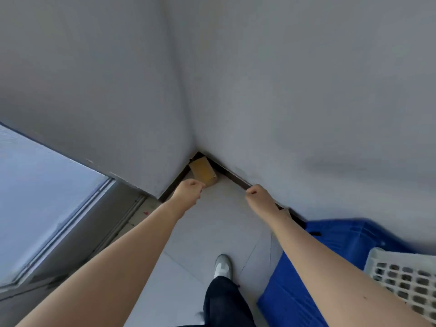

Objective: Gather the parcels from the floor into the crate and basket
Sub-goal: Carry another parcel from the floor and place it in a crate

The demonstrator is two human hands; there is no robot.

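A head-worn camera is looking down into a room corner where two grey walls (306,90) are meeting. Every place here is being given from the parcel (203,172), a small brown cardboard box lying on the pale tiled floor (217,220), pushed tight into that corner against the dark skirting (232,177).

Far to the left of the parcel, a glass door (47,197) in a grey frame is filling the edge of the view. The person's bare left arm is stretching forward, and the left grip (188,193) is hovering just in front of the parcel, at its near left edge. Its fingers are curling into a loose fist with nothing in them. Whether the knuckles are touching the cardboard cannot be told. The right grip (256,193) is reaching to the right of the parcel, clearly apart from it, beside the skirting, also clenched and empty. Nearer the person than the parcel, one grey shoe (223,266) is showing. Well to the right of the parcel, a blue crate (342,237) is sitting by the wall, with a white lattice basket (401,274) overlapping it.

Judging from this, the work is unfinished: at least this parcel is waiting to be picked up. What the crate and basket are holding is too blurred to tell. The left grip is looking best placed to take the parcel.
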